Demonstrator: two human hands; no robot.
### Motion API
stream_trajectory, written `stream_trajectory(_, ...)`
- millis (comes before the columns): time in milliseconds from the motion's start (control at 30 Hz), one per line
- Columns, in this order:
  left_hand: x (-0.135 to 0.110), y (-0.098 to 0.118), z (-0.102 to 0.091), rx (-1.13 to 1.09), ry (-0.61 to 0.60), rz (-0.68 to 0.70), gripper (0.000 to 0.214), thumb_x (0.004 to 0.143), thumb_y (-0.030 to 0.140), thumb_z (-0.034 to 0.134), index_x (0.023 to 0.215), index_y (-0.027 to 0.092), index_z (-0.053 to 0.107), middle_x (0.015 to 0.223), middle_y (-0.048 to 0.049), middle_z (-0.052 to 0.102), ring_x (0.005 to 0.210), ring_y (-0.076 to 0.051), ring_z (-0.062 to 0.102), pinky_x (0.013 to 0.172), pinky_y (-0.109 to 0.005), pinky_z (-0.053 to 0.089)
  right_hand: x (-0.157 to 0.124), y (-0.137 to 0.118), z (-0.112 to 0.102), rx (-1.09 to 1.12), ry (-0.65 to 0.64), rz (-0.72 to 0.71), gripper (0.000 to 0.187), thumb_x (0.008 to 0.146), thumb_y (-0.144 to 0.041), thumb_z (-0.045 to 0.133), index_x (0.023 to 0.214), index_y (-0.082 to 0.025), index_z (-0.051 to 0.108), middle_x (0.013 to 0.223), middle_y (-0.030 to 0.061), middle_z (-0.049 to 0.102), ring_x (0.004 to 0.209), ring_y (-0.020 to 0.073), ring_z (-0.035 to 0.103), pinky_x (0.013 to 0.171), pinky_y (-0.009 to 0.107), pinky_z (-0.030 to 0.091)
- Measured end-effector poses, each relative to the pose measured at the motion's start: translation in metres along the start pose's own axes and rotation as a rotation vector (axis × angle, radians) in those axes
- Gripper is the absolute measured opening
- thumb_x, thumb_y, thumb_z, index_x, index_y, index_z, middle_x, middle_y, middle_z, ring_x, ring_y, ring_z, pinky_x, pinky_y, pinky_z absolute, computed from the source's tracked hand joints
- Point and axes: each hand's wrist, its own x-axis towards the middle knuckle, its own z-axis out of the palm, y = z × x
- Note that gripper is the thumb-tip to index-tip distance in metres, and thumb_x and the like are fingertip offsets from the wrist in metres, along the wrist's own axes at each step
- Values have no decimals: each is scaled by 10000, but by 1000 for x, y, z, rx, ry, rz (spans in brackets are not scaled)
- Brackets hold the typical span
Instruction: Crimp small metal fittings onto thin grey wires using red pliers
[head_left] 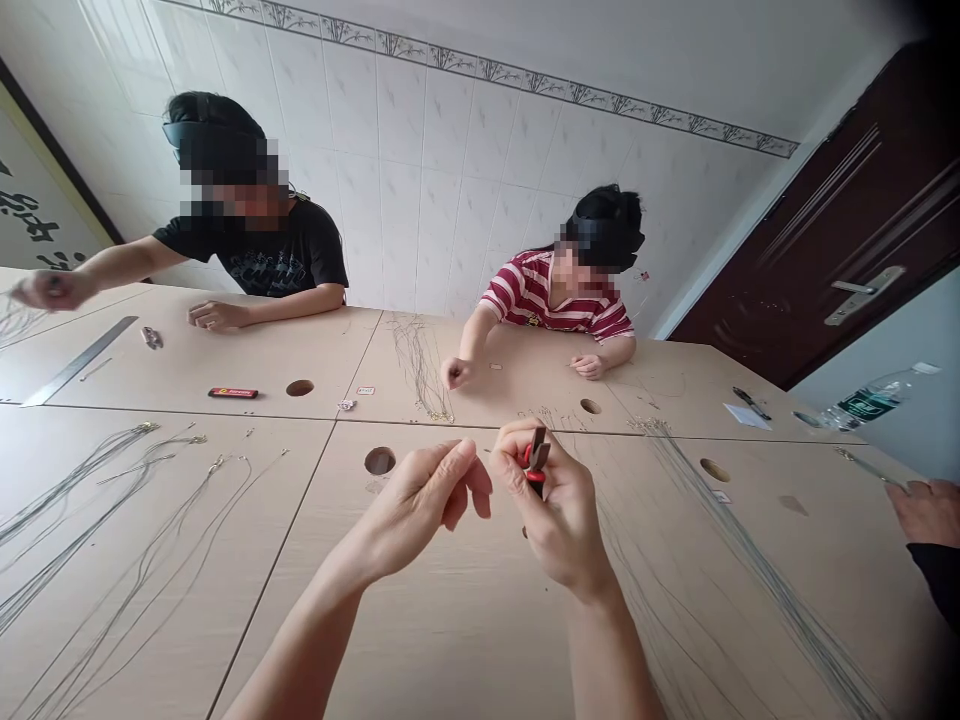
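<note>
My right hand (555, 505) is closed around small pliers (535, 458) with red handles, jaws pointing up. My left hand (429, 498) is held beside it, fingertips pinched together near the pliers' tip on something too small to name. Both hands hover above the light wooden table (420, 620). Thin metal chains (757, 570) lie in long strands to the right of my hands, and more chains (112, 520) spread out at the left.
Two people sit across the table, one in black, one in a striped shirt, with a chain bundle (424, 375) between them. A metal ruler (75, 362), a red-black bar (232, 393), a plastic bottle (870, 400) and another person's hand (926, 510) at the right edge. Round holes dot the tabletop.
</note>
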Motion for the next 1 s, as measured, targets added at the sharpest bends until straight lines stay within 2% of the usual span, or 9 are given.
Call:
stream_trajectory(133, -4, 7, -2, -97, -100, 6, 548, 1019, 477, 320, 704, 136, 611, 588, -3, 577, 495, -79, 387, 506, -224, 318, 2, 3, -2, -41, 45, -23, 187, 961, -220, 541, 778, -203, 502, 807, -14, 484, 719, 111, 450, 659, 261, 372)
stream_trajectory(267, -5, 6, -1, -142, -213, 16, 484, 989, 503, 406, 754, 130, 604, 573, 7, 582, 439, -54, 334, 461, -202, 297, 0, 4, -1, -30, 32, -30, 176, 964, -226, 535, 792, -204, 503, 811, -19, 483, 701, 104, 455, 654, 259, 376)
stream_trajectory(433, -1, -3, 0, -276, -395, -105, 422, 934, 537, 508, 824, 135, 578, 651, -33, 642, 435, -85, 516, 446, -208, 411, -2, 4, 0, -39, 16, -13, 160, 965, -230, 529, 808, -205, 512, 831, -18, 491, 681, 101, 446, 642, 262, 377)
stream_trajectory(533, 3, -7, -2, -284, -344, -84, 394, 945, 488, 521, 864, 117, 625, 801, -76, 682, 690, -158, 666, 672, -279, 534, -2, 3, -1, -31, 21, -14, 156, 965, -224, 530, 811, -207, 515, 830, -18, 488, 678, 99, 455, 635, 260, 380)
stream_trajectory(600, 4, -7, -6, -195, -283, -15, 362, 964, 440, 512, 887, 123, 667, 889, -77, 691, 869, -179, 659, 836, -301, 510, -2, 2, -1, -21, 21, -15, 163, 964, -219, 530, 803, -207, 513, 820, -19, 486, 669, 98, 460, 622, 257, 380)
stream_trajectory(733, 2, -7, -14, 35, -246, 66, 415, 987, 408, 478, 772, 142, 713, 1000, -70, 687, 944, -177, 610, 916, -299, 440, 0, 1, 0, -23, 18, -11, 181, 965, -210, 526, 785, -204, 504, 803, -20, 480, 650, 95, 452, 610, 257, 374)
stream_trajectory(800, 0, -7, -15, 3, -330, 36, 448, 978, 434, 484, 736, 136, 716, 939, -87, 702, 870, -180, 629, 843, -301, 473, 0, 2, 1, -39, 20, -16, 176, 965, -211, 525, 791, -205, 505, 811, -18, 482, 658, 96, 449, 620, 258, 376)
stream_trajectory(900, -2, -5, -12, -218, -575, -13, 447, 949, 472, 520, 766, 120, 725, 832, -118, 726, 691, -171, 649, 686, -294, 513, 0, 4, 2, -75, 34, -28, 161, 963, -208, 525, 803, -207, 511, 837, -10, 500, 700, 105, 452, 645, 259, 379)
stream_trajectory(1000, -5, -6, -6, -439, -812, 6, 451, 934, 488, 536, 764, 121, 738, 883, -156, 746, 660, -181, 670, 625, -294, 522, -1, 5, 3, -91, 53, -18, 160, 958, -209, 530, 800, -208, 510, 840, -11, 504, 688, 103, 432, 627, 253, 367)
